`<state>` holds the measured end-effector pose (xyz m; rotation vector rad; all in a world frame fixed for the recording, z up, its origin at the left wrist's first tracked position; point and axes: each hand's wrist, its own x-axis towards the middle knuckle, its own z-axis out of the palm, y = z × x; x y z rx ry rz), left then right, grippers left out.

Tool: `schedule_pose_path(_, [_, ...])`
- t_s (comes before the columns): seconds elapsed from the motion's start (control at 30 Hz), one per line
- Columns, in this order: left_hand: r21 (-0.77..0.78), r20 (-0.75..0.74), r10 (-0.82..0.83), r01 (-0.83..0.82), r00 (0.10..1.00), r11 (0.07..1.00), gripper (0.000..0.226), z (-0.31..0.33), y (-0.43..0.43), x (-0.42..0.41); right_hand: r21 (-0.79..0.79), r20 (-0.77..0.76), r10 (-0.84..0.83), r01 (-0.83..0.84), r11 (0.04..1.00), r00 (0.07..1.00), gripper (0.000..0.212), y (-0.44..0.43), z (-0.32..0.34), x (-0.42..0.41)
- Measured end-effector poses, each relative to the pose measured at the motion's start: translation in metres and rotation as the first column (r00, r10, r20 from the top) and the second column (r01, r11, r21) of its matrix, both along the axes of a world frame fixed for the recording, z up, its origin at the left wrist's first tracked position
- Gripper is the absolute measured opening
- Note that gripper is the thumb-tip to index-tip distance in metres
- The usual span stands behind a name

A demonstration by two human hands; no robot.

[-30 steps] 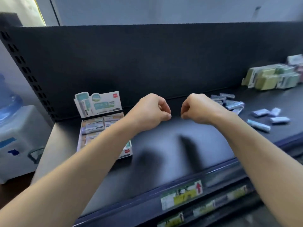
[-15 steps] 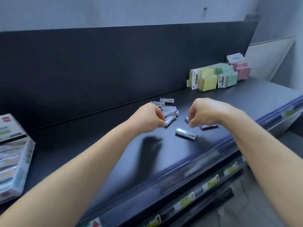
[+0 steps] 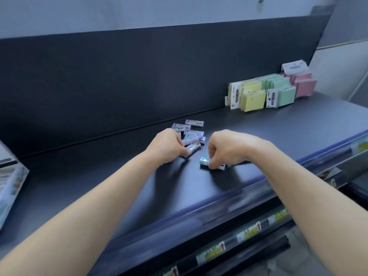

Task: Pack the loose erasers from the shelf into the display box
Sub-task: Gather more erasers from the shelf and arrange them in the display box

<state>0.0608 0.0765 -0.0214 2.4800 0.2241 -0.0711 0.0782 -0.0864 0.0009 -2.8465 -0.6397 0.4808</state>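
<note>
Several loose erasers (image 3: 190,129) in purple and teal wrappers lie in a small heap on the dark shelf (image 3: 278,124). My left hand (image 3: 169,145) rests at the heap's near edge, fingers curled round a purple eraser (image 3: 192,146). My right hand (image 3: 225,149) pinches a teal-ended eraser (image 3: 205,161) lying on the shelf just right of the heap. The display box (image 3: 11,188) shows only partly at the far left edge, well away from both hands.
Packs of yellow, green and pink sticky notes (image 3: 270,92) stand against the back panel at the right. The shelf's blue front rail (image 3: 219,198) runs diagonally below my arms, with price labels (image 3: 211,253) on the lower shelf edge.
My view swung right from the display box to the eraser heap. Both hands went from empty fists above the shelf down onto erasers.
</note>
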Motion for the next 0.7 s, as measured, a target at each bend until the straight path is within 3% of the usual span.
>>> schedule_pose_path(0.33, [0.091,-0.077,-0.057,0.064,0.995,0.994,0.016,0.005,-0.012,0.007,0.202,0.1,-0.168,0.145,0.969,0.981,0.029,-0.038,0.014,0.024])
schedule_pose_path(0.43, [0.031,0.037,-0.018,0.017,0.999,0.999,0.026,0.007,-0.013,0.013,0.222,0.109,-0.186,0.159,0.962,0.977,0.026,-0.04,0.013,0.027])
schedule_pose_path(0.53, [0.033,0.168,0.011,-0.016,0.986,0.999,0.006,0.011,-0.018,0.024,0.227,0.116,-0.186,0.156,0.961,0.976,0.024,-0.043,0.013,0.029])
schedule_pose_path(0.7, [0.143,0.108,-0.051,0.036,0.993,0.989,0.027,0.006,-0.02,0.043,0.228,0.116,-0.169,0.139,0.964,0.979,0.013,-0.048,0.014,0.032])
